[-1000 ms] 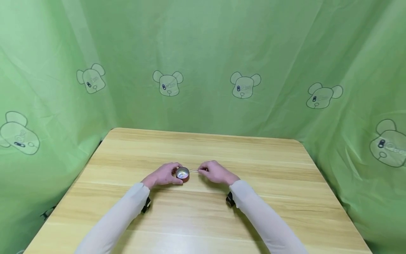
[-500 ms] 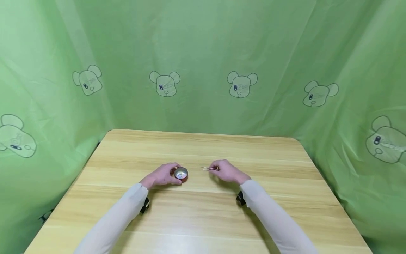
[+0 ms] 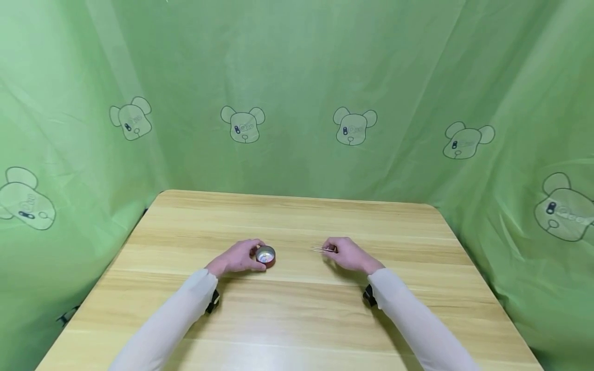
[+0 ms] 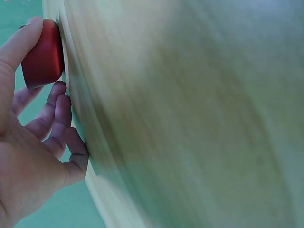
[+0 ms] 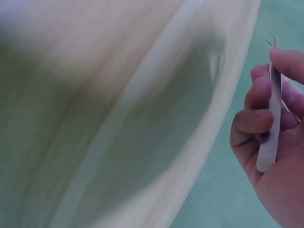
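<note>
A small round tin (image 3: 266, 256), red outside and silvery inside, stands upright on the table with its mouth facing up. Thumb and fingers of my left hand (image 3: 240, 255) grip it from the left side. The left wrist view shows the tin's smooth red wall (image 4: 45, 57) between thumb and fingers, the other fingers loosely bent. To the right, my right hand (image 3: 349, 253) pinches metal tweezers (image 3: 323, 250) whose tips point left toward the tin. Their curved tips stand slightly apart in the right wrist view, and the flat silver body of the tweezers (image 5: 270, 142) lies along my fingers.
A wood-grain table (image 3: 287, 319) lies under both hands. Green curtain (image 3: 297, 62) printed with bear heads hangs behind it and on both sides. Each wrist carries a small black device, such as the one by the right sleeve (image 3: 369, 296).
My right hand has drawn away to the right with the tweezers, whose tips were close beside the tin a second ago. My left hand keeps its grip on the tin in place.
</note>
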Tool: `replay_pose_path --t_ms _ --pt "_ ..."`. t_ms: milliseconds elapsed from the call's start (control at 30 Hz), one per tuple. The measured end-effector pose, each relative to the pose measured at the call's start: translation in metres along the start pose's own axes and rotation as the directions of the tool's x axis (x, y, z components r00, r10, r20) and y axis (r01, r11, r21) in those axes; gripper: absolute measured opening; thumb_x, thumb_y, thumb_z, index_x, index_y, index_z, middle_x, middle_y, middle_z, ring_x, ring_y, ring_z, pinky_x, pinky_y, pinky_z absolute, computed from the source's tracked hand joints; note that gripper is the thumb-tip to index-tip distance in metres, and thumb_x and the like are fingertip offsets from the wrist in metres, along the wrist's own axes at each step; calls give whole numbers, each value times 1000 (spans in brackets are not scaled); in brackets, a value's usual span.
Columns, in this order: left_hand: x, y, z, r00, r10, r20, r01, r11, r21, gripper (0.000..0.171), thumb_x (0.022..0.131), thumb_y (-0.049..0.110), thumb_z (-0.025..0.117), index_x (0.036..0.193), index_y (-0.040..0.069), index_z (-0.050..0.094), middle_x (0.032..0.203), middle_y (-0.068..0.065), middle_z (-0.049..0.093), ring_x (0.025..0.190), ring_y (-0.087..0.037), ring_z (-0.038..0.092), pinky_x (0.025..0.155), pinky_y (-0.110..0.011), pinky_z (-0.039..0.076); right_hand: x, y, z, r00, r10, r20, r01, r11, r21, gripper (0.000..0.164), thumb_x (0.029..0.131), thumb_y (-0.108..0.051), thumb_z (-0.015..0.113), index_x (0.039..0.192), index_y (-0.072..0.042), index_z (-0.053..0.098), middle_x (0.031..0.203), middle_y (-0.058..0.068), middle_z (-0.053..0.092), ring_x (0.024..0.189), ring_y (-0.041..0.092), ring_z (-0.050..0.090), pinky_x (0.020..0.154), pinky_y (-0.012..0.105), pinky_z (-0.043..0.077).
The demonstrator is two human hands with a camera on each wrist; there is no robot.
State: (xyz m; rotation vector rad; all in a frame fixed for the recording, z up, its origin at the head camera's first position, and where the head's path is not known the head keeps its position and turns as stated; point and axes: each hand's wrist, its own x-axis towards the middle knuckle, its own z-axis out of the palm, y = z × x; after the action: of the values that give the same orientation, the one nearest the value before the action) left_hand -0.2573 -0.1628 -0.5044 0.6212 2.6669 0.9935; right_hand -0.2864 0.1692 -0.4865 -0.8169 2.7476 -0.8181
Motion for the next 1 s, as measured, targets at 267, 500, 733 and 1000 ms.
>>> replay_pose_path --t_ms 267,500,733,1000 --pt "0 -2 1 1000 -11 0 11 1000 -28 55 67 36 75 113 18 51 98 3 55 88 -13 50 78 -34 40 -8 15 -3 1000 9 -6 -9 999 -39 8 85 -20 58 88 -14 61 73 -4 55 65 11 48 60 28 41" --pt "1 -2 2 1000 -8 4 8 999 -31 55 67 36 75 113 18 51 97 5 55 88 -12 50 78 -33 40 -12 25 -2 1000 -13 -14 12 998 -69 5 84 -16 60 87 -12 61 73 -6 53 67 10 48 62 27 42" --pt "2 1 0 1000 -4 3 5 999 -40 55 67 35 75 113 18 51 98 4 55 88 -12 50 78 -34 40 -15 30 -4 999 -9 -37 6 997 -73 6 82 -11 60 88 -9 61 74 -4 51 68 12 46 61 29 40" --pt "1 0 0 1000 0 -3 0 1000 -31 55 67 36 75 113 18 51 98 3 55 87 -12 50 78 -33 40 -23 35 -9 989 107 -100 -116 990 -79 7 82 -14 59 86 -9 60 71 -3 50 64 14 46 59 30 40"
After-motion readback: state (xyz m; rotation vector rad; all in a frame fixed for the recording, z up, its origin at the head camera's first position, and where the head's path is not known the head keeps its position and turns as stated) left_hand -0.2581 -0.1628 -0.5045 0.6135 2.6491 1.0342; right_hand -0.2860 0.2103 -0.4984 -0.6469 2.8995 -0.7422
